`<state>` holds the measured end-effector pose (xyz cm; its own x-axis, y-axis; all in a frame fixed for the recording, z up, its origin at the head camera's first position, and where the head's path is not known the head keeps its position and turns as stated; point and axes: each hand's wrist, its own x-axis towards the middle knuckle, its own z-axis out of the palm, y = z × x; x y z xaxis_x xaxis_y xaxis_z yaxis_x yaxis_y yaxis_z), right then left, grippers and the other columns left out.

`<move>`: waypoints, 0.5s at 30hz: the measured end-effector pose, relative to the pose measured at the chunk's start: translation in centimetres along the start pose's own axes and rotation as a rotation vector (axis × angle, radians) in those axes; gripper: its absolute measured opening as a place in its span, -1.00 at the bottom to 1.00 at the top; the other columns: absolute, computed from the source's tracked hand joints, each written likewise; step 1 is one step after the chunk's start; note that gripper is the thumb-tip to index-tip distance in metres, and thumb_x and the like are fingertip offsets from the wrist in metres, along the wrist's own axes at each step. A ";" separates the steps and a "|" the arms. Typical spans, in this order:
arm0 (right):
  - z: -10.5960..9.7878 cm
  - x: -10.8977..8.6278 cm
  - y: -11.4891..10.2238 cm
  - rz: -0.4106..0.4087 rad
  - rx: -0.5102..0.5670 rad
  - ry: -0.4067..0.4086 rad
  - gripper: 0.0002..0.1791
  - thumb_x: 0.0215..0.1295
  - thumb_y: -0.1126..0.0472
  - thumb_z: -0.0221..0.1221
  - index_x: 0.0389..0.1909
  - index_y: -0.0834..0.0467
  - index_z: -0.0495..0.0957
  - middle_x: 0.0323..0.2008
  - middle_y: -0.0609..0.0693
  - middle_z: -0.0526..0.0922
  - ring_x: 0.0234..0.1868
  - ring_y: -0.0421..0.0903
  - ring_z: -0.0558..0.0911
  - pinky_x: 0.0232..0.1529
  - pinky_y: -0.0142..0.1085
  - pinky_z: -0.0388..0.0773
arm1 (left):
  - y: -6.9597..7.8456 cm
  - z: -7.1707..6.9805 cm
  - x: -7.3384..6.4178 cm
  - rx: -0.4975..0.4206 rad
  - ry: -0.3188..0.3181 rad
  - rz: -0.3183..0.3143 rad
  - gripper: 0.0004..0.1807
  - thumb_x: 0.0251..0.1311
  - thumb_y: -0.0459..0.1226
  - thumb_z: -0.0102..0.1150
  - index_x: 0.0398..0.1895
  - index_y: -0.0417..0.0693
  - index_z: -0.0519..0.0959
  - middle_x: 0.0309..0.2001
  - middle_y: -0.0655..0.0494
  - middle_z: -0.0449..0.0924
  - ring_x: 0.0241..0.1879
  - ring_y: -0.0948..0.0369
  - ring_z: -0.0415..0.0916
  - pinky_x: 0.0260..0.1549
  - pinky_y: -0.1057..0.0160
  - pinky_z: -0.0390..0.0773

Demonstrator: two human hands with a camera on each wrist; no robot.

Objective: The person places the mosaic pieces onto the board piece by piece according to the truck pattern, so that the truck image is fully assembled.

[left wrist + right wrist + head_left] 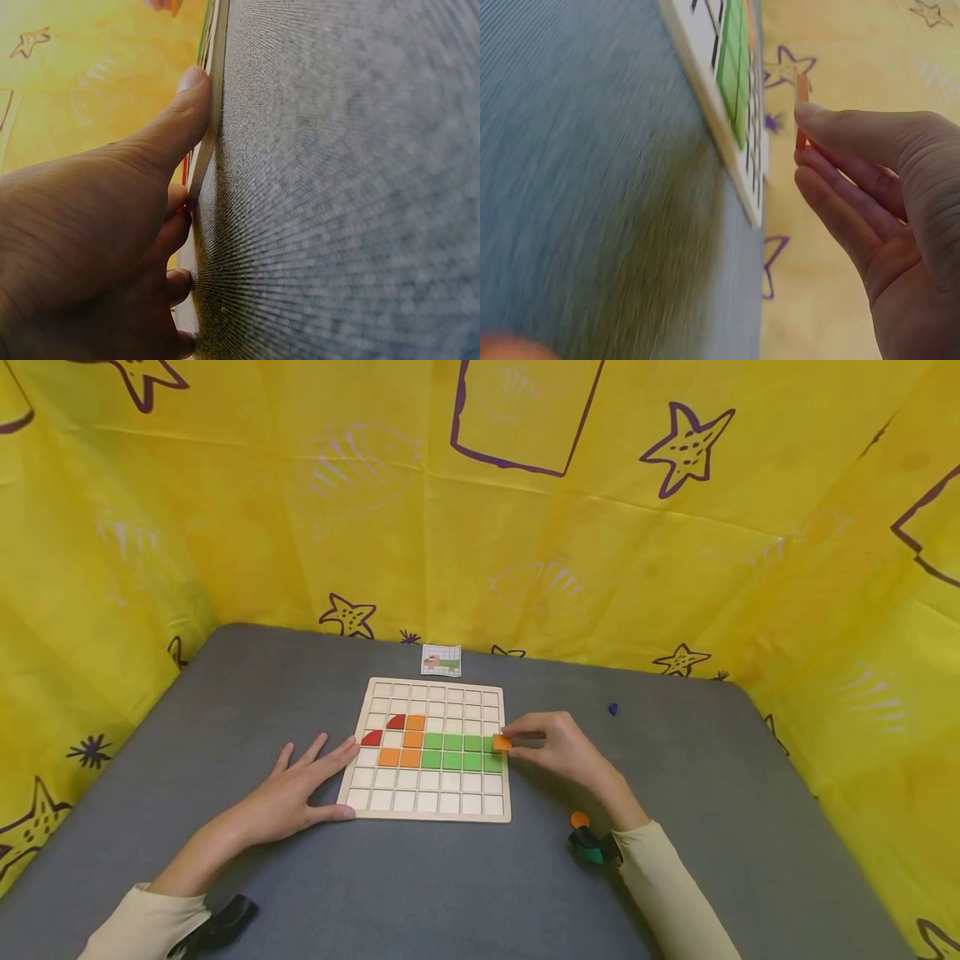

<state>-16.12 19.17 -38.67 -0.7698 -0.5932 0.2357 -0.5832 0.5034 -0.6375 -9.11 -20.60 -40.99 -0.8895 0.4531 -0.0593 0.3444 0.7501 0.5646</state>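
A wooden grid board (431, 817) lies on the dark grey table. Set in its squares are several green tiles (452, 760), several orange tiles (412, 740) and two red quarter-round tiles (396, 722). My left hand (281, 799) rests beside the board with fingers spread, thumb and index fingertip at its left edge. Thumb and fingertips of my right hand (567, 750) pinch an orange square tile (502, 743) over the board's right edge, at the end of the upper green row. The right wrist view shows this orange tile (802, 90) edge-on, raised above the board.
Behind the board lies a small picture card (441, 661) with a coloured grid pattern. A dark blue piece (613, 709) sits to the right. Near my right wrist are an orange round piece (580, 819) and a green piece (591, 855). Yellow cloth (525, 527) surrounds the table.
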 end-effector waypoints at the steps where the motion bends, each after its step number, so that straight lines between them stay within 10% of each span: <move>1: 0.2 0.3 -0.2 -0.001 0.002 -0.007 -0.68 0.08 0.38 0.41 -0.09 0.21 0.71 -0.16 0.01 0.74 -0.12 -0.07 0.71 -0.06 -0.23 0.64 | 0.0 0.0 0.0 0.000 -0.001 -0.002 0.09 0.00 0.26 0.29 0.53 -0.04 0.13 0.52 -0.10 0.05 0.47 -0.32 -0.24 0.27 -0.42 -0.41; 15: 3.2 3.1 -2.6 0.021 -0.022 -0.033 -0.70 0.11 0.35 0.41 -0.09 0.21 0.72 -0.15 -0.02 0.75 -0.10 -0.11 0.70 -0.02 -0.27 0.61 | -0.2 0.1 0.0 -0.005 -0.007 -0.013 0.10 -0.01 0.27 0.29 0.54 -0.01 0.11 0.52 -0.09 0.04 0.48 -0.31 -0.25 0.27 -0.41 -0.43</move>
<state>-16.16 14.07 -38.61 -0.7732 -0.6024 0.1982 -0.5730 0.5296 -0.6255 -9.18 -20.65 -41.16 -0.8915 0.4471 -0.0725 0.3318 0.7536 0.5674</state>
